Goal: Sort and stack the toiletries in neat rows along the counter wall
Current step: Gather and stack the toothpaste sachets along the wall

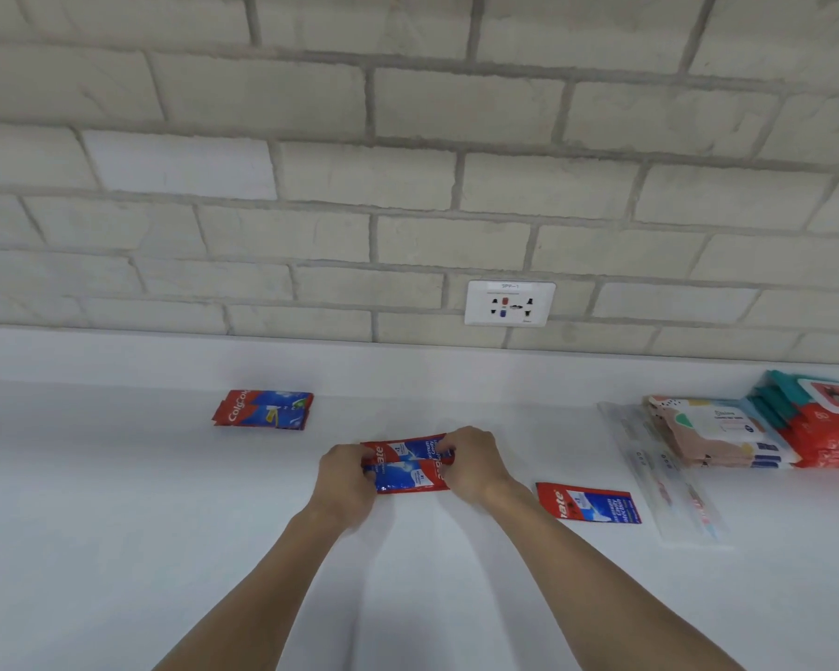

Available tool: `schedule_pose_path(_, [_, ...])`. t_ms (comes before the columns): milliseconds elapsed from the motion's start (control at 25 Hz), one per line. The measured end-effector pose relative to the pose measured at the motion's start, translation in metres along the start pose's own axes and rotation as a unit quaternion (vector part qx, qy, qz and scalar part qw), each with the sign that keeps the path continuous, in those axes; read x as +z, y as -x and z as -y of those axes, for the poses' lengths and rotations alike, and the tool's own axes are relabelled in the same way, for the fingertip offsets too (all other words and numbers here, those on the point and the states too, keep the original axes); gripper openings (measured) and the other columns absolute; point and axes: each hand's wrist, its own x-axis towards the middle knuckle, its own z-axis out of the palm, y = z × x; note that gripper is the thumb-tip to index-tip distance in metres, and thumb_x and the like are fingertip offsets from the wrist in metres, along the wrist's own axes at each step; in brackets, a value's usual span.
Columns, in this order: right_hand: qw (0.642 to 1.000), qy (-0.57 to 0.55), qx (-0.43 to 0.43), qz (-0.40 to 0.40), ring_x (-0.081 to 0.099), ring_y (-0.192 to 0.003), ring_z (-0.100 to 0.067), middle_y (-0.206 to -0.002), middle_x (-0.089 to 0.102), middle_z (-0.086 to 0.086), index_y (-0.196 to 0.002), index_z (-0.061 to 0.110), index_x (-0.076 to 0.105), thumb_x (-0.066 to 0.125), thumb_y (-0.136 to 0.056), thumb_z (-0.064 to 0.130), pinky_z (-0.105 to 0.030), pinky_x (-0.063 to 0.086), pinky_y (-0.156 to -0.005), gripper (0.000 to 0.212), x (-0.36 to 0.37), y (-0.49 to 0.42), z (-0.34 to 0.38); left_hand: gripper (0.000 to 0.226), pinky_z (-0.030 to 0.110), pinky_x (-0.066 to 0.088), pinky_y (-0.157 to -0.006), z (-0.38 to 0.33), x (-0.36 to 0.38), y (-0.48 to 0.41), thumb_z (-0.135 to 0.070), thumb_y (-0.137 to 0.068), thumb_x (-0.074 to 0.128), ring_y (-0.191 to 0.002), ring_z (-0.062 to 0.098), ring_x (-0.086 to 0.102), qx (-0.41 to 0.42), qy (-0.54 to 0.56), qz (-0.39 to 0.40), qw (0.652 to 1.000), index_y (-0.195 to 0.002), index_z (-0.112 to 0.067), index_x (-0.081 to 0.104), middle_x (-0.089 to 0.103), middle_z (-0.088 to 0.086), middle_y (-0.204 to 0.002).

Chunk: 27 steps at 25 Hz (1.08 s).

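Both hands pinch the same toothpaste packs (410,464): the left hand (345,481) grips their left end with curled fingers, and the right hand (473,464) grips their right end. They seem to be two red and blue packs lying edge to edge, but the fingers hide the ends, so I am not sure. They are near the middle of the white counter (117,525), apart from the brick wall (408,186). To the left, closer to the wall, lies a small toothpaste pile (262,409). To the right a single pack (589,503) lies flat. Beyond it are clear toothbrush packets (664,477), a stack of peach wipes (718,433) and red and teal packs (824,423). A socket (509,302) is on the wall.
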Motion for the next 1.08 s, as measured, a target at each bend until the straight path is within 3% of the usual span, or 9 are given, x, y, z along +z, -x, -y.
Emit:
schedule_pose_path(680, [0.997, -0.064, -0.015, -0.035, 0.061, -0.113, -0.017, -0.131, 0.058, -0.008, -0.131, 0.011, 0.058, 0.065, -0.092, 0.027, -0.028, 0.053, -0.096, 0.044, 0.099, -0.014, 0.15, 0.035, 0.031, 0.05, -0.094, 0.135, -0.115, -0.031, -0.007, -0.096, 0.052, -0.119, 0.022, 0.055, -0.013, -0.033, -0.009, 0.999, -0.131, -0.012, 0.055, 0.053, 0.009, -0.132])
schedule_pose_path(1080, [0.998, -0.051, -0.01, -0.045, 0.06, -0.112, -0.019, -0.127, 0.06, -0.009, -0.126, 0.008, 0.061, 0.065, -0.092, 0.023, -0.029, 0.052, -0.096, 0.038, 0.115, -0.036, 0.181, 0.033, 0.03, 0.048, -0.095, 0.163, -0.138, -0.055, -0.005, -0.097, 0.048, -0.12, 0.024, 0.055, 0.009, -0.05, -0.003, 0.999, -0.129, -0.01, 0.057, 0.054, 0.011, -0.133])
